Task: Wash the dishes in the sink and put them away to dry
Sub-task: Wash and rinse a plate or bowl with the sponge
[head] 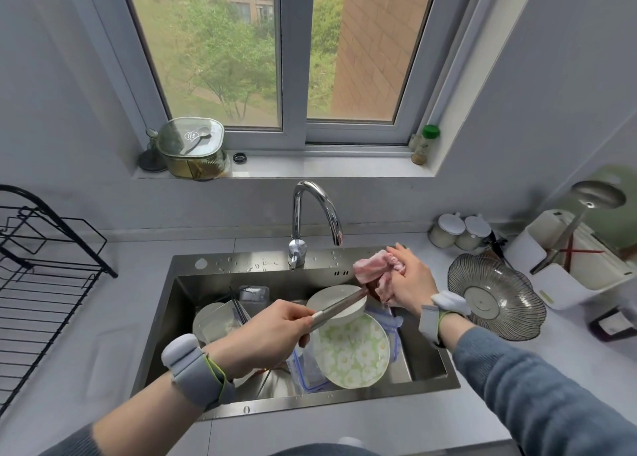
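While the left hand (265, 335) grips a steel utensil handle (336, 309) over the sink (193, 259), the right hand (408, 283) clutches a pink cloth (370, 266) near its back rim.

The far end of the utensil (339, 307) is hidden under the pink cloth (374, 269), just right of the tap (310, 214), so its kind cannot be told. Left of the tap, the drying rack (41, 266) is cut off by the picture's edge. Below the tap, the left hand (265, 335) covers part of the sink (310, 404) and its dishes. The label on the bottle (425, 143) is too small to read.
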`<state>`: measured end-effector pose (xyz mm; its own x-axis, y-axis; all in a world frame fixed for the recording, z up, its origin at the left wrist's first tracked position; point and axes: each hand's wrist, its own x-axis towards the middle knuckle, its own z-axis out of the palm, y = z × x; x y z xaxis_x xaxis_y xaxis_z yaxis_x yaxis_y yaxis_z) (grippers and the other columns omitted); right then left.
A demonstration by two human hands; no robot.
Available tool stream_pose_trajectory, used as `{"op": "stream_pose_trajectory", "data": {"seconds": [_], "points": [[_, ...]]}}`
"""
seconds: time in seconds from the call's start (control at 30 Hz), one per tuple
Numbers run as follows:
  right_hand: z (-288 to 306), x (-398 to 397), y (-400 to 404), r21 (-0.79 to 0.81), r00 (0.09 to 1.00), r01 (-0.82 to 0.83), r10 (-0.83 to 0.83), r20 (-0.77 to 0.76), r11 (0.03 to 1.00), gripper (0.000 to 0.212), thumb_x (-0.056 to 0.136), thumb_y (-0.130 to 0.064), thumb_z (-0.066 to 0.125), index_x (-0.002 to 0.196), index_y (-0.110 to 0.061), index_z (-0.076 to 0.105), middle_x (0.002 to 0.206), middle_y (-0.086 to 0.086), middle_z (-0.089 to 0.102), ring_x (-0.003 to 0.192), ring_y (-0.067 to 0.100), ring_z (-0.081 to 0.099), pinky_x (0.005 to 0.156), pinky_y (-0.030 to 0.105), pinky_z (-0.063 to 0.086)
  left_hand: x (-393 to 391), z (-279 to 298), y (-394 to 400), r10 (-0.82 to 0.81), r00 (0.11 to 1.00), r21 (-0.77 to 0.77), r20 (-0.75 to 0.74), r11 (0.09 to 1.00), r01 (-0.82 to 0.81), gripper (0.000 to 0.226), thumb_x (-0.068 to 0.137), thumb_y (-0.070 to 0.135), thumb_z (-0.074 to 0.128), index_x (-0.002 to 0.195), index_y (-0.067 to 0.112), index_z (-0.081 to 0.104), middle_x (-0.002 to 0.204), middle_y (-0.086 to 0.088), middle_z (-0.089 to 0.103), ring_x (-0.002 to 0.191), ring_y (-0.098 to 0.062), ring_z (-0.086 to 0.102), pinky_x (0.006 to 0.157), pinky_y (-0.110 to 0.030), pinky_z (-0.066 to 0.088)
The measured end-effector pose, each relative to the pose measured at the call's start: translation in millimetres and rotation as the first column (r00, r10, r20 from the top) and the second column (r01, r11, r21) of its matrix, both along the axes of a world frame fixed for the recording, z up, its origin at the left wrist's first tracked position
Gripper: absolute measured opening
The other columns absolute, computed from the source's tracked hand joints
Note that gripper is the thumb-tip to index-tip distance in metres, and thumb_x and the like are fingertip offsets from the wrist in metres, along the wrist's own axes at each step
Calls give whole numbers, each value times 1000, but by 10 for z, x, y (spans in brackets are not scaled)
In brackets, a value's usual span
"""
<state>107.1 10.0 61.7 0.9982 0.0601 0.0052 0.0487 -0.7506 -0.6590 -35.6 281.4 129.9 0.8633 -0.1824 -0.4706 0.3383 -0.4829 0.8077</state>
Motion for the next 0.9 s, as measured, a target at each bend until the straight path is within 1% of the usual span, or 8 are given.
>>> {"op": "stream_pose_trajectory", "data": {"seconds": [0.1,0.2,0.3,0.4,0.5,0.67,0.73,0.9], "points": [[9,-32,113,-21,1000,1,-1,-17,1000,50,97,-1,50,143,-16,59,160,6,44,154,25,29,123,30,20,-1,-20,-32,15,1000,-6,-10,1000,-15,33,105,28,46,110,6,70,73,-5,51,47,-15,32,45,-26,25],[-41,-213,375,-46,972,-229,231,39,972,48,97,1,50,140,-17,62,160,-1,42,156,20,23,128,38,17,7,3,-60,-3,1000,-10,-5,1000,3,46,95,41,47,110,4,69,73,-8,49,49,-17,33,48,-28,25],[-61,-319,508,-39,929,-360,362,75,932,48,97,0,51,138,-22,63,159,-13,40,155,8,16,125,33,15,-15,10,-50,-43,999,50,21,998,42,46,93,47,46,106,10,71,71,-5,52,53,-19,35,52,-29,28],[-89,-186,362,-47,962,-256,259,87,966,52,95,6,54,140,-17,61,159,-6,44,155,14,22,127,35,20,-27,1,-6,2,1000,-9,10,1000,-1,29,105,30,47,109,20,74,66,5,57,50,-15,37,48,-25,30],[-129,-33,67,-107,988,-140,146,50,984,50,97,3,52,143,-14,60,158,3,46,154,22,28,123,26,18,-57,-12,26,-14,1000,7,26,1000,14,28,106,28,46,109,23,74,66,7,59,54,-16,39,55,-28,34],[-147,-29,-198,-124,998,41,-45,-33,991,42,98,-7,55,137,-20,63,141,9,63,130,35,57,104,37,44,-108,-48,103,-50,999,39,0,998,50,29,104,35,47,103,23,73,69,5,60,59,-19,41,59,-33,35],[-140,-48,-150,-106,997,55,-60,-50,993,42,98,-9,56,137,-23,64,140,8,64,130,33,57,103,37,45,-96,-45,101,-47,999,24,2,999,47,29,104,34,47,102,24,74,69,4,59,57,-19,39,55,-32,33],[-234,-155,134,-28,999,-34,34,14,999,46,101,-11,53,146,-19,56,159,-3,45,152,19,34,123,41,31,-45,-5,25,40,999,-67,-16,997,-41,29,106,22,47,110,26,76,67,4,58,47,-13,34,44,-23,25]]}}
